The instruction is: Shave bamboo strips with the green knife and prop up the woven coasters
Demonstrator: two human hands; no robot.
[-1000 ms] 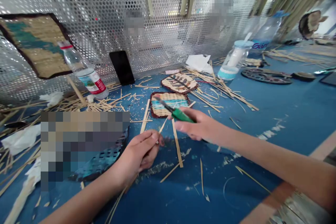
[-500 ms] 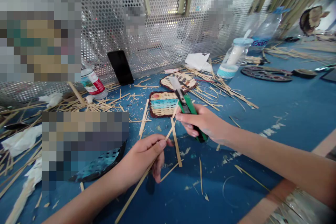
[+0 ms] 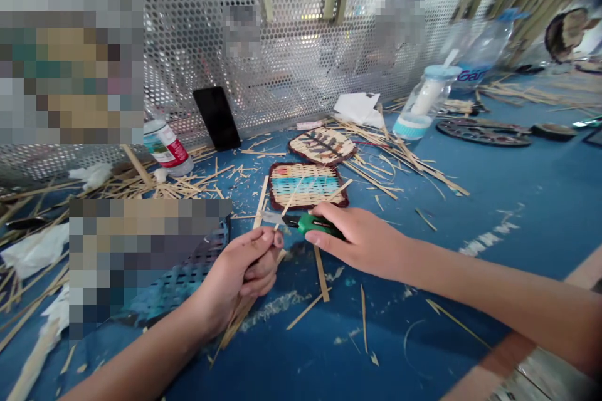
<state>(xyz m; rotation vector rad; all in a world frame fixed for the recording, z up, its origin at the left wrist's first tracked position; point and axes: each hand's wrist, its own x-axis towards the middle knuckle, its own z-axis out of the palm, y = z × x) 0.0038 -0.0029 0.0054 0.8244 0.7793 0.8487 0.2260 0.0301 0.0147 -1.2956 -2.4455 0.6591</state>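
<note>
My left hand is closed around a thin bamboo strip, whose upper end slants up past the fingers. The lower part of the strip runs behind the hand and is partly hidden. In my right hand is a green utility knife with its blade out, pointing left. The blade lies across the strip just above my left fingertips; whether it touches is hard to tell. Behind the hands a small woven mat with a dark rim and blue bands lies flat. An oval woven piece with a dark branch pattern rests beyond it.
Loose strips and shavings litter the blue table. A phone leans on the perforated metal screen. Around stand a labelled bottle, a jar with a blue lid and a paint palette. Part of the left side is pixelated.
My right hand has swung the knife down and left, from pointing up to lying across the strip. My left hand has shifted slightly left and up, its fingers now curled tighter.
</note>
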